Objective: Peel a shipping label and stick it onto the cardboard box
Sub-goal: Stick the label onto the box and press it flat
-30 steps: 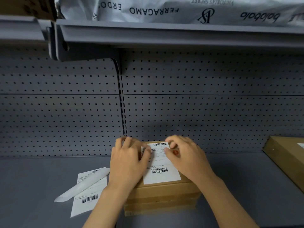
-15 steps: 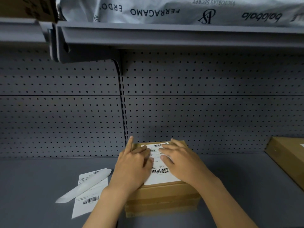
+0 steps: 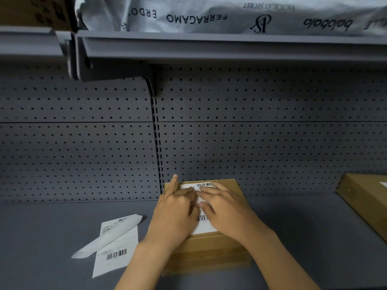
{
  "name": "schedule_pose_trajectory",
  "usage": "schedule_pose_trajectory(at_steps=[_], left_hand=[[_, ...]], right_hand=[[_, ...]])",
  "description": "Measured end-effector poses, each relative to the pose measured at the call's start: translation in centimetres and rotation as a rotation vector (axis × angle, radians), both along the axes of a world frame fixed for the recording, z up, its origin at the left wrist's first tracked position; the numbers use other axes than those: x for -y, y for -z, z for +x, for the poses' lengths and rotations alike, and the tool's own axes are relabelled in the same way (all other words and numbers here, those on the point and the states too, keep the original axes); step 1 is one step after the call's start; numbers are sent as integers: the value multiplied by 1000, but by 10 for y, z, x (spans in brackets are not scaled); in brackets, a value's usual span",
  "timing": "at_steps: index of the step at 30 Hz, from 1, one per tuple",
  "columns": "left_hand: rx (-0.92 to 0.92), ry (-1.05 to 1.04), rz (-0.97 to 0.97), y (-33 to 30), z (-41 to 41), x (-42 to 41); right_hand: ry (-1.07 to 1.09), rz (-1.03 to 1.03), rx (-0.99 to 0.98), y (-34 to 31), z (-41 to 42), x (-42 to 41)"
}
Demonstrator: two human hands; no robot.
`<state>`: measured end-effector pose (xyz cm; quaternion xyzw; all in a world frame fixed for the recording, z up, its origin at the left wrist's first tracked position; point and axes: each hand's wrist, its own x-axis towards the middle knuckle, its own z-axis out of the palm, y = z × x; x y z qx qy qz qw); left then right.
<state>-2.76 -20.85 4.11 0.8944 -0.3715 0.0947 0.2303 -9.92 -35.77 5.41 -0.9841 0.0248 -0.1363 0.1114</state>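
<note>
Left hand, right hand, mostly hiding label

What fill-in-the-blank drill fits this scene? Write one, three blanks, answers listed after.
1. Both hands, left hand and right hand, press flat on the white shipping label, which lies on top of the ____ box.
2. The spare label sheet lies on the shelf to the ____ of that box.
3. Across the spare sheet lies a curled white ____ strip.

Missing words: cardboard; left; backing
</note>
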Motion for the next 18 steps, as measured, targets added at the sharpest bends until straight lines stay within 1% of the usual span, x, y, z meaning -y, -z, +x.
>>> schedule_pose_trajectory(at_steps=[4,9,13,16,18], left_hand=[[-54,-43,-1,-6,-5,-8],[-65,-77,46,-12,-2,-25],[-62,-80,59,-14,-4,-29],[-51,-40,4,-14,-9,-22],[-62,-3,-43,-13,-13,-15]], right_hand=[[71,33,6,2,-5,7],[137,3,24,-2,-16,21],[126,3,30,-2,-16,20],[96,28,53,-1,-13,11],[38,29,55,1,-10,1]])
